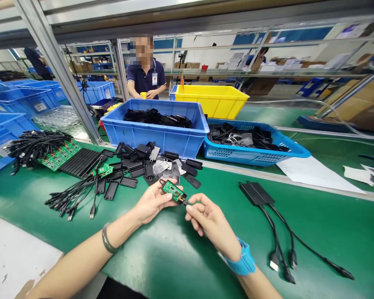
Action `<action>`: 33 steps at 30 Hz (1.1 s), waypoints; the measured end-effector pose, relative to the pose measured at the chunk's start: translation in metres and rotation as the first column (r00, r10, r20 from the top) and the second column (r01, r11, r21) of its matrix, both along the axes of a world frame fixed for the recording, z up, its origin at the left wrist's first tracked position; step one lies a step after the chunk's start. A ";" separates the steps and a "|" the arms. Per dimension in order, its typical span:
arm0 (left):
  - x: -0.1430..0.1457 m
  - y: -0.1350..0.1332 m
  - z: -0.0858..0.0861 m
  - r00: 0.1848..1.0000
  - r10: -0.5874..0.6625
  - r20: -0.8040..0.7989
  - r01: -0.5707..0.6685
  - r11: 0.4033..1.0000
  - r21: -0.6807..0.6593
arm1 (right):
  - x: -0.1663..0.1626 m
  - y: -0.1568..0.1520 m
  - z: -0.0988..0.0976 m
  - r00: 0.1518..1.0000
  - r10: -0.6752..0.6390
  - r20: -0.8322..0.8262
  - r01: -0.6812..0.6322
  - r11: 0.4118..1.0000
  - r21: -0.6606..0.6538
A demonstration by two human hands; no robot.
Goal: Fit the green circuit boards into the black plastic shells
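Note:
Between my hands, over the green bench, is a green circuit board (173, 191) seated in a small black plastic case. My left hand (154, 202) is closed around the case, its thumb along the near edge. At the case's right end, where several thin wires show, my right hand (205, 214) pinches a short black cable (185, 202). The rest of that cable is hidden behind the hand. Just beyond lie loose black case halves (137, 168) and grey plates (162, 167). To the right rest black cased units (257, 193) with USB cables attached.
A blue bin (156, 135) and a light-blue basket (255, 155) of black parts stand behind, with a yellow bin (210, 101) farther back. USB cables (77, 193) and green boards (60, 155) lie left. A metal post (59, 70) rises there. A co-worker (148, 77) stands opposite.

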State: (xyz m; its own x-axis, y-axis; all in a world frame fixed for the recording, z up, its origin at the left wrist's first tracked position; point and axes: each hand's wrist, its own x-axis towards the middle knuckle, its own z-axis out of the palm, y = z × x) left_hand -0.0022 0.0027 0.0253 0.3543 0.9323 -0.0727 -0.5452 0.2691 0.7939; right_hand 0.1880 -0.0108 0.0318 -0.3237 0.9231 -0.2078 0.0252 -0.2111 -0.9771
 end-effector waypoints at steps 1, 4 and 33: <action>0.001 -0.001 -0.001 1.000 0.001 -0.003 -0.001 1.000 -0.014 | -0.001 0.000 0.000 0.999 0.026 -0.028 -0.027 0.999 -0.027; 0.008 -0.003 -0.003 0.998 0.060 -0.031 -0.062 0.996 -0.064 | -0.006 -0.002 -0.003 0.991 0.086 -0.106 -0.096 0.991 -0.091; 0.019 -0.007 -0.012 0.934 0.234 -0.271 -0.204 0.970 0.135 | -0.018 -0.005 -0.023 0.923 -0.070 0.379 -0.055 0.949 0.310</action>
